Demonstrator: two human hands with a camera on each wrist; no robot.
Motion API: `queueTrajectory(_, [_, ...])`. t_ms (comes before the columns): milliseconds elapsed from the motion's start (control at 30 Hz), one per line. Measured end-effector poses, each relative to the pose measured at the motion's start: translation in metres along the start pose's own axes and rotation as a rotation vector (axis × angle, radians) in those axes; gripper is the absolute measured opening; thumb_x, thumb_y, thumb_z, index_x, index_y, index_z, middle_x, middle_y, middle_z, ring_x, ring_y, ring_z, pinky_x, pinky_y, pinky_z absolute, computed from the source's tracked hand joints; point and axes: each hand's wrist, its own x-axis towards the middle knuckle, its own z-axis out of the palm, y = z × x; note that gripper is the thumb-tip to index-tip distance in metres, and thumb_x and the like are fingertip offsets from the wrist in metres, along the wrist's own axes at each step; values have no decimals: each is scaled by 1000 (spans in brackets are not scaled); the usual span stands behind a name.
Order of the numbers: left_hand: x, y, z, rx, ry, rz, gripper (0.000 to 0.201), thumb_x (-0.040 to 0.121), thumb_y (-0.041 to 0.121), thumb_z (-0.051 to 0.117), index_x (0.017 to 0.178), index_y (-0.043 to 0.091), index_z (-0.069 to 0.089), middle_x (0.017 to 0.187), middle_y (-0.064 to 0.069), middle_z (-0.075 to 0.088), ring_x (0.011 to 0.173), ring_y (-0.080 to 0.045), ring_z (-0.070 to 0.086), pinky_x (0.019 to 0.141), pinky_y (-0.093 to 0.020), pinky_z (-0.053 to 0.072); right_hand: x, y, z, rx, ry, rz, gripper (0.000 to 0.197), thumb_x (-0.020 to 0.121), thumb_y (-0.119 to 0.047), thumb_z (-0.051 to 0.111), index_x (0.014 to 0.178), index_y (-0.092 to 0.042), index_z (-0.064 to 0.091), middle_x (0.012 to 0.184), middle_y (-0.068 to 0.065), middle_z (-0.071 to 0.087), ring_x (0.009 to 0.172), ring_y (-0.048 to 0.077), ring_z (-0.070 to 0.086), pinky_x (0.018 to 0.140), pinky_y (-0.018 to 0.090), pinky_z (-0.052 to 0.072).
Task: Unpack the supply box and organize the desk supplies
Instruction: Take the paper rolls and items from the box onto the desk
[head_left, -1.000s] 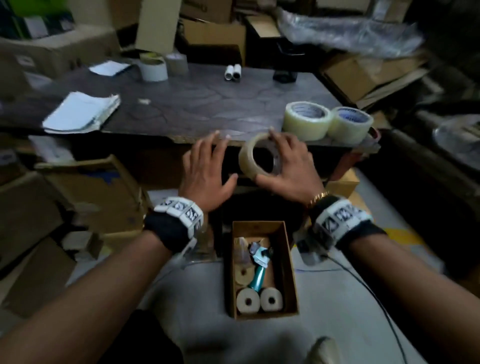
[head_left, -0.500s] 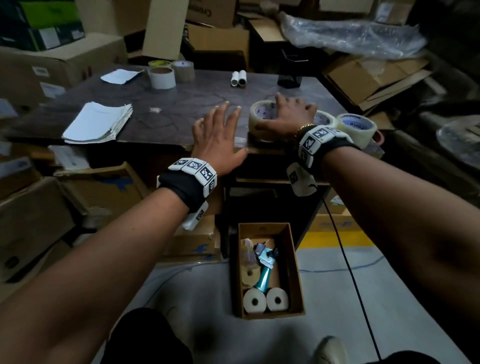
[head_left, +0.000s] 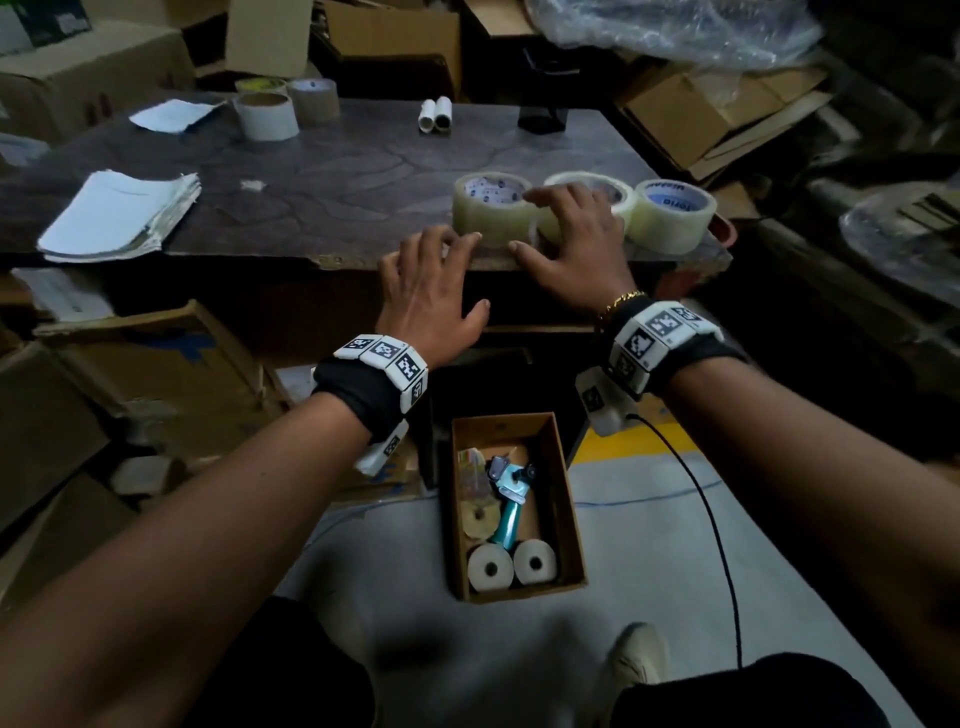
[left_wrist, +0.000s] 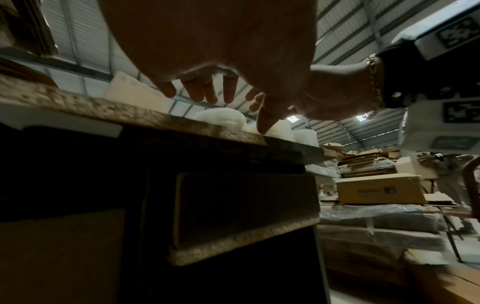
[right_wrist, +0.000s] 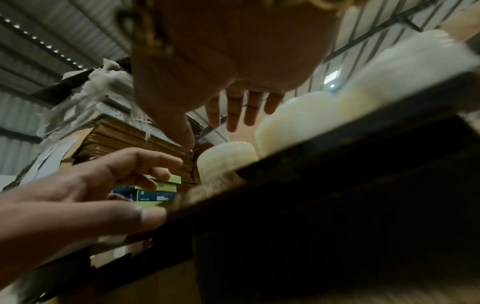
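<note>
At centre frame, three glossy clear tape rolls (head_left: 492, 208) sit in a row on the rough-edged dark desk (head_left: 322, 171). The right hand (head_left: 571, 244) hovers flat above them with fingers spread, gripping nothing; the left hand (head_left: 431, 296) is likewise spread and empty at the desk edge. The brown cardboard supply box (head_left: 566, 493) lies on the floor at lower centre.

Middle tape roll (head_left: 613, 189) partly behind right hand (head_left: 576, 244).

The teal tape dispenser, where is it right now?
In the head view the teal tape dispenser lies inside the open cardboard box on the floor, below the desk edge, just behind two white paper rolls.
</note>
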Motion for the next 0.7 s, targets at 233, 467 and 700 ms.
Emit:
queueTrajectory(233, [-48, 24, 69, -82, -120, 47, 61, 79, 49, 56, 134, 26, 43, 130, -4, 42, 119, -26, 40, 93, -43, 32, -87, 59, 47, 200, -70, 155, 41, 81, -37, 66, 116, -17, 62, 110, 4, 60, 101, 18, 59, 86, 26, 46])
queueTrajectory(467, [-133, 28, 182, -177, -400, 13, 54, 75, 45, 58, 125, 23, 51, 131, -3, 46, 119, -27, 45, 94, -43, 37, -203, 128, 141, 246, -398, 443, 45, 78, -28, 70, 121, -17, 59, 114, 6, 60, 101, 24, 62, 84, 33, 50])
queueTrajectory(700, [-231, 12, 295, -135, -792, -16, 70, 78, 45, 65, 141, 24, 42, 157, -7, 21, 143, -30, 20, 113, -45, 23, -307, 177, 242, 123, -873, 676, 66, 75, -29, 76, 132, -14, 47, 131, 18, 52, 116, 36, 56, 91, 41, 47])
